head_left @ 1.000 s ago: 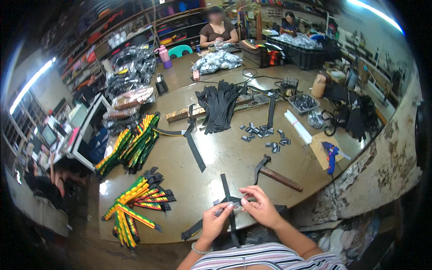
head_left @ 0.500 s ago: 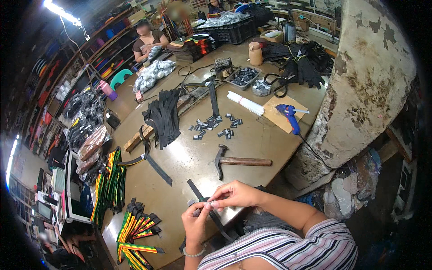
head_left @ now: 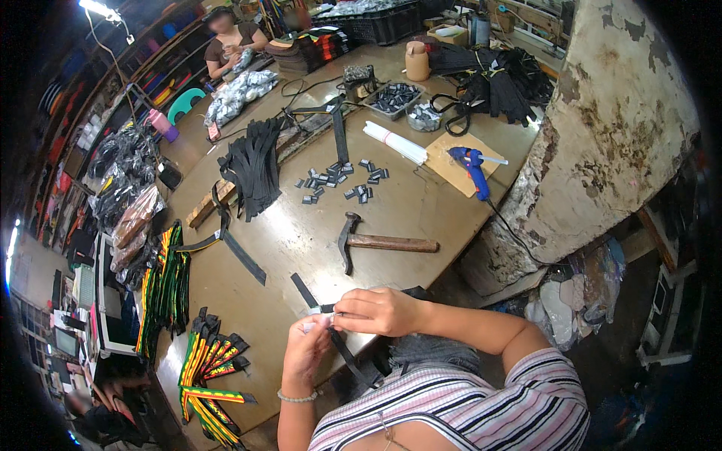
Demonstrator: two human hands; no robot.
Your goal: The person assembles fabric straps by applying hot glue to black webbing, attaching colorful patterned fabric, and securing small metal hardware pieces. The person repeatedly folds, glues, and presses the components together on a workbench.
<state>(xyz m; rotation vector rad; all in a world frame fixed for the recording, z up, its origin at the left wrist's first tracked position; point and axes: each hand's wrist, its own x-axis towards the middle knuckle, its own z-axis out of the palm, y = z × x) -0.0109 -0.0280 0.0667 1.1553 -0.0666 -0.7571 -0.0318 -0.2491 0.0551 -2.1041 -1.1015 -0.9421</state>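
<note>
Over the near edge of the table my two hands meet fingertip to fingertip. My left hand [head_left: 307,347] is closed in a pinch on a small pale piece [head_left: 310,326], mostly covered by the fingers. My right hand [head_left: 382,310] is closed too, its thumb and fingers pressed together at the same piece. A black strap [head_left: 303,289] runs slantwise beneath them, from the tabletop toward my lap; whether the pale piece is fixed to it I cannot tell. Beyond my hands a hammer [head_left: 395,243] with a wooden handle lies on its side.
Small black clips [head_left: 329,177] lie scattered mid-table. Farther right are white glue sticks [head_left: 395,143] and a blue glue gun [head_left: 474,171] on cardboard. Black straps [head_left: 254,161] and bright striped straps [head_left: 203,368] lie left. Another person [head_left: 232,45] sits across the table. A rough pillar [head_left: 594,143] stands right.
The view has shifted, so the table's things appear lower and further left. My hands stay together at the strap; the right hand has turned, its back now covering more of the piece.
</note>
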